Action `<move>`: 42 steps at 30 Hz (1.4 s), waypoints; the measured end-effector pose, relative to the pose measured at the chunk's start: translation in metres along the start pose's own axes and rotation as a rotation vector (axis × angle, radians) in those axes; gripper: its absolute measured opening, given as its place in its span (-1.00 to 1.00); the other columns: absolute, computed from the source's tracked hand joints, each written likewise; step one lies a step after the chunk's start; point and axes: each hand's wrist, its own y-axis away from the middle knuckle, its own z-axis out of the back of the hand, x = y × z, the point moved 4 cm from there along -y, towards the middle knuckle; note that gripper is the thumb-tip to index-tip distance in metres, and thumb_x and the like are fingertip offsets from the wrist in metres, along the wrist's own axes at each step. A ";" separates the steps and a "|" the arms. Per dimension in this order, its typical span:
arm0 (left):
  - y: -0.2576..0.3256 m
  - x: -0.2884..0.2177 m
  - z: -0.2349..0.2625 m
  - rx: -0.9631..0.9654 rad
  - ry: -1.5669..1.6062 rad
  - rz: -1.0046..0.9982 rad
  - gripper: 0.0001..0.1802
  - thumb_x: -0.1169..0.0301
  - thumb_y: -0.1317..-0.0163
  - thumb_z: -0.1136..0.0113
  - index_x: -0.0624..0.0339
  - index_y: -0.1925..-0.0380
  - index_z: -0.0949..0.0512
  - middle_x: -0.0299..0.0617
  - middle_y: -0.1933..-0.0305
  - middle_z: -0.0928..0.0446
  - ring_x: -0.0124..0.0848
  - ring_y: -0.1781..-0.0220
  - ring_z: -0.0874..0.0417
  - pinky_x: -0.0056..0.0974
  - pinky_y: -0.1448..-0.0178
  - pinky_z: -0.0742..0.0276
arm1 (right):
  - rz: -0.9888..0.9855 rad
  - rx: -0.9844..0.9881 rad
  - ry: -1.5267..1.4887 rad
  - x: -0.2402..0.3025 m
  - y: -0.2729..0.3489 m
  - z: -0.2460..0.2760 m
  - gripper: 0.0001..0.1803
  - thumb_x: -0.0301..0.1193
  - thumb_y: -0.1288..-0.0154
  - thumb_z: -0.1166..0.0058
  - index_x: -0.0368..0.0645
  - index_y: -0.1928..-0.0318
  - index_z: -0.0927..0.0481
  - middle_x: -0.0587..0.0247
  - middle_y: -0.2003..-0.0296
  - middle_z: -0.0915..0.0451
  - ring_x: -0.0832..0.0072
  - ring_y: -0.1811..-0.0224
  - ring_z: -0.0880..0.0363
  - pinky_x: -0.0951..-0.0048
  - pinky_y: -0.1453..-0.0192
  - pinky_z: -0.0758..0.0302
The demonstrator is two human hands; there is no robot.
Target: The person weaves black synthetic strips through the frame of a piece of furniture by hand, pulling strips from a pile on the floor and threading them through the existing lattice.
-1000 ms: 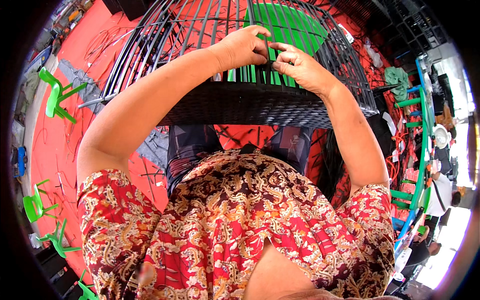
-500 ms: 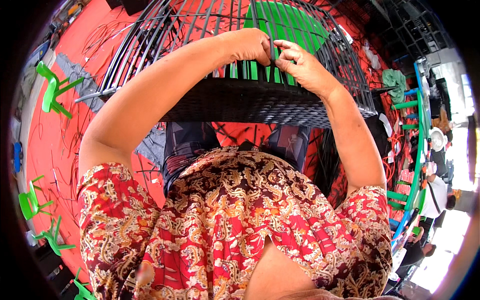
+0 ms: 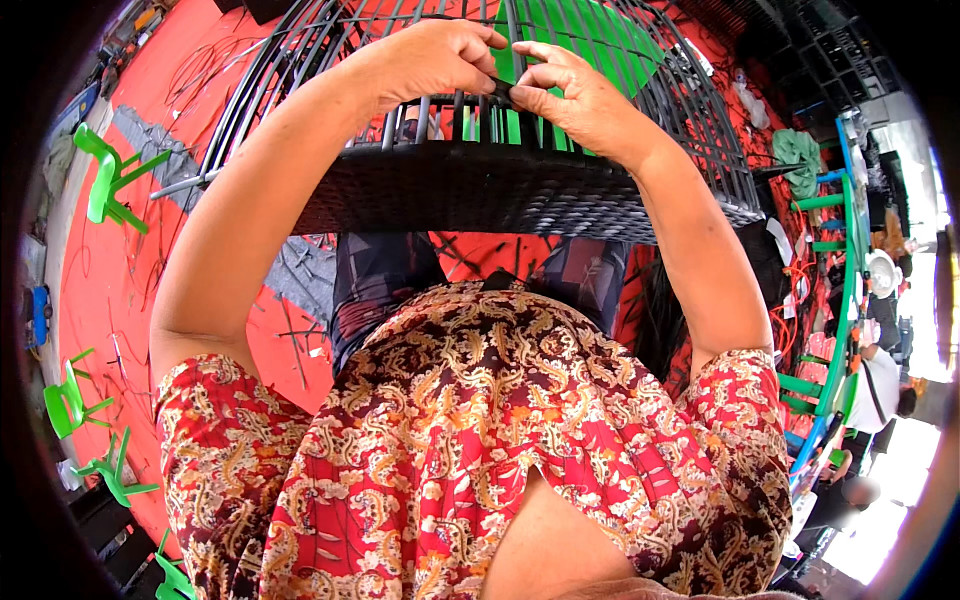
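Note:
In front of me stands a large black wicker frame, its lower band (image 3: pixel 450 195) tightly woven and its upper part made of bare upright strands. My left hand (image 3: pixel 435 62) and my right hand (image 3: pixel 568 95) meet over these strands near the middle. Between their fingertips runs a short dark stretch of flat strand (image 3: pixel 503 89). The left thumb and fingers pinch one end of it, and the right thumb and index finger pinch the other. Its further course behind the fingers is hidden.
A green panel (image 3: pixel 600 45) shows behind the strands. Green plastic stools (image 3: pixel 110 180) line the left of the red floor (image 3: pixel 100 290), where loose black strand pieces lie. A green and blue frame (image 3: pixel 845 300) and two people are at the right.
Both hands have moved away from me and a little left, the left hand more. Their fingertips have shifted off the upright strand. The frame appears slightly shifted in view.

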 end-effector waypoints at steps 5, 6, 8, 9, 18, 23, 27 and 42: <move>0.010 0.024 0.002 -0.205 -0.338 -0.054 -0.84 0.44 0.02 -0.20 0.23 0.39 -0.60 0.05 -0.22 -0.24 -0.18 -0.20 -0.33 -0.29 -0.16 -0.26 | -0.198 0.069 -0.461 -0.003 -0.001 -0.004 -0.69 -0.31 -0.20 -0.04 -0.21 0.61 -0.43 -0.01 -0.06 -0.36 0.36 -0.27 -0.13 0.42 -0.17 -0.14; 0.007 0.018 0.000 -0.123 -0.474 -0.076 -0.81 0.35 -0.03 -0.17 0.12 0.34 -0.63 0.01 -0.27 -0.20 -0.16 -0.28 -0.23 -0.14 -0.22 -0.20 | -0.210 0.059 -0.491 -0.005 0.001 -0.002 -0.70 -0.33 -0.19 -0.04 -0.21 0.63 -0.42 -0.01 -0.04 -0.38 0.36 -0.27 -0.13 0.42 -0.16 -0.15; 0.008 0.009 -0.013 -0.127 -0.721 0.010 -0.78 0.27 -0.05 -0.14 0.05 0.31 -0.64 -0.04 -0.29 -0.18 -0.17 -0.33 -0.15 -0.01 -0.25 -0.12 | -0.236 0.042 -0.534 -0.009 0.002 -0.003 -0.69 -0.37 -0.18 -0.02 -0.21 0.67 -0.37 -0.05 -0.01 -0.39 0.37 -0.26 -0.15 0.44 -0.14 -0.16; 0.010 0.002 -0.018 -0.133 -0.844 0.053 -0.76 0.24 -0.06 -0.13 0.01 0.30 -0.64 -0.07 -0.30 -0.17 -0.18 -0.35 -0.11 0.06 -0.26 -0.08 | -0.234 0.042 -0.508 -0.010 0.003 -0.003 -0.69 -0.37 -0.18 -0.01 -0.21 0.66 -0.38 -0.05 -0.04 -0.38 0.36 -0.26 -0.15 0.44 -0.14 -0.16; -0.003 0.028 -0.021 -0.219 -0.647 -0.256 -0.81 0.30 -0.01 -0.14 0.07 0.38 -0.62 -0.04 -0.28 -0.19 -0.14 -0.30 -0.20 -0.16 -0.28 -0.14 | -0.101 0.111 -0.153 -0.007 -0.001 -0.011 -0.78 -0.30 -0.18 -0.04 -0.20 0.47 -0.48 -0.03 -0.17 -0.27 0.27 -0.25 -0.18 0.34 -0.20 -0.16; -0.015 0.013 -0.022 0.120 -0.177 -0.060 -0.89 0.44 0.07 -0.17 0.24 0.52 -0.60 -0.07 -0.16 -0.32 -0.27 -0.18 -0.33 -0.23 -0.18 -0.22 | -0.054 0.083 -0.001 -0.015 0.000 -0.008 -0.77 -0.24 -0.11 -0.10 -0.14 0.36 -0.57 -0.08 -0.12 -0.32 0.15 -0.21 -0.24 0.23 -0.23 -0.18; 0.006 0.006 -0.016 -0.077 0.189 -0.032 -0.88 0.46 0.04 -0.17 0.32 0.56 -0.55 -0.07 -0.13 -0.33 -0.40 -0.06 -0.39 -0.31 -0.12 -0.26 | -0.013 -0.223 0.024 -0.003 -0.006 0.010 -0.80 -0.27 -0.08 -0.14 -0.08 0.31 -0.59 -0.06 -0.07 -0.36 0.11 -0.18 -0.26 0.23 -0.22 -0.21; 0.042 0.036 0.018 -0.172 -0.724 -0.002 -0.73 0.09 -0.03 -0.10 -0.21 0.27 -0.63 -0.20 -0.32 -0.14 -0.14 -0.36 -0.06 0.22 -0.25 0.04 | -0.129 0.000 -0.428 0.015 -0.030 -0.025 -0.68 -0.42 -0.18 0.01 -0.20 0.69 -0.34 0.08 0.14 -0.49 0.48 -0.17 -0.24 0.51 -0.06 -0.22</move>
